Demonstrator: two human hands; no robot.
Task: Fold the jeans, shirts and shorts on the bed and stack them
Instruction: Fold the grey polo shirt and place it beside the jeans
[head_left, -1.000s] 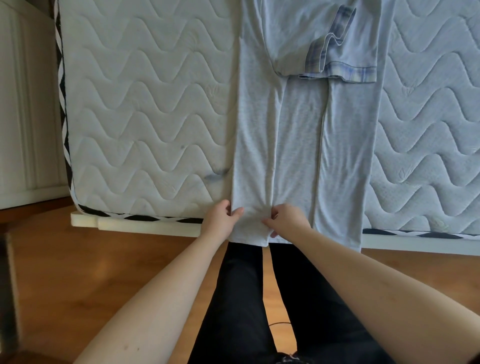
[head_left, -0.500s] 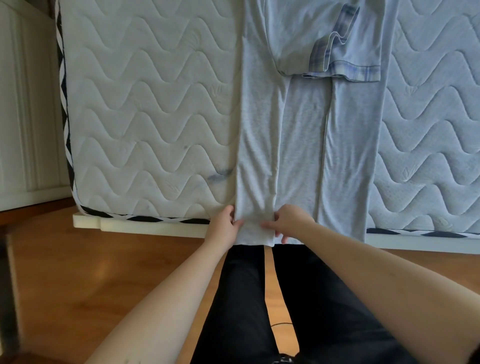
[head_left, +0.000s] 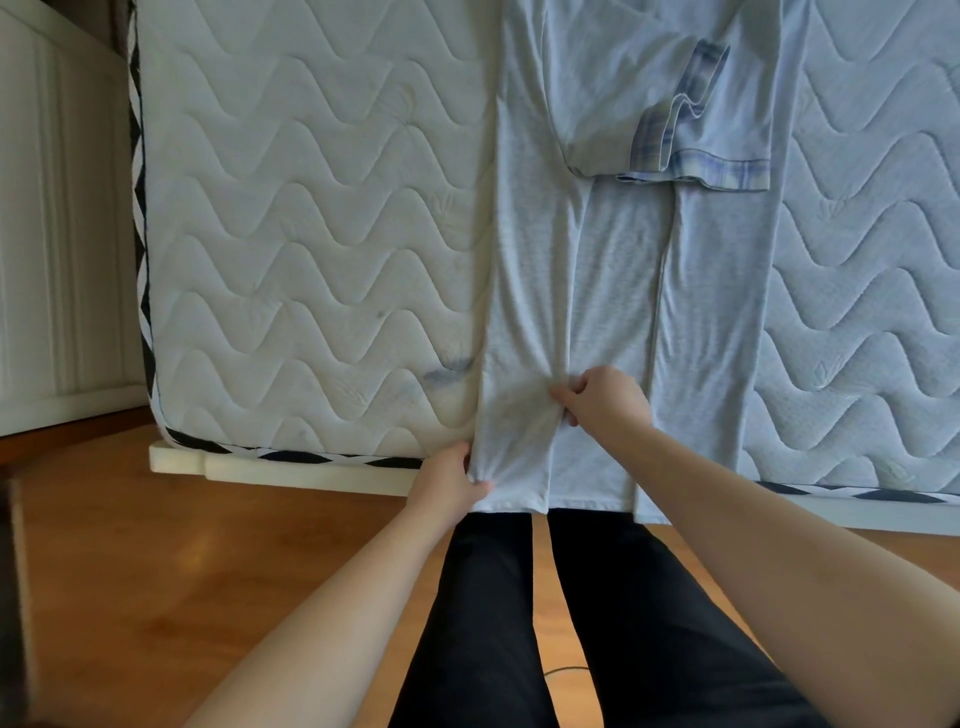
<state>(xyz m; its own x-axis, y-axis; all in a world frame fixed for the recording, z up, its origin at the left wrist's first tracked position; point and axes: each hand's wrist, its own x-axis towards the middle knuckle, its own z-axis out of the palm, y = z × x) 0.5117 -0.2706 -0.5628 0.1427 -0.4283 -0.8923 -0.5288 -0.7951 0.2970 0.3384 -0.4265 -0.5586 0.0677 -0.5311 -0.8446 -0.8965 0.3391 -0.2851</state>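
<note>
I have a grey shirt (head_left: 613, 270) laid flat on the bed (head_left: 311, 218), running from the top of the frame down the middle to the bed's near edge, where its hem hangs just over the side above my legs. It lies there, I judge, so that the mattress bears the cloth while I work only the edges.

My left hand (head_left: 449, 480), at lower centre, pinches the shirt's left corner at the hem between thumb and fingers, its grip closed on the fabric right at the bed's edge. My right hand (head_left: 602, 397), a little higher and to the right, has its fingers curled and pinching the cloth along the inner line of the left panel. Wrinkles fan out from that pinch, so the fabric is under tension there. I hold two points on one strip because, as I read it, the left side is being squared and smoothed so its edge runs straight up the shirt.

The right side is already turned inward, its long edge running down the shirt's middle right, and the sleeve (head_left: 691, 130) with a plaid cuff lies folded across the chest in the upper right of the frame. That suggests the lengthwise folds are nearly done and the crosswise fold remains. No stack shows in this view, nor any jeans or shorts.
</note>
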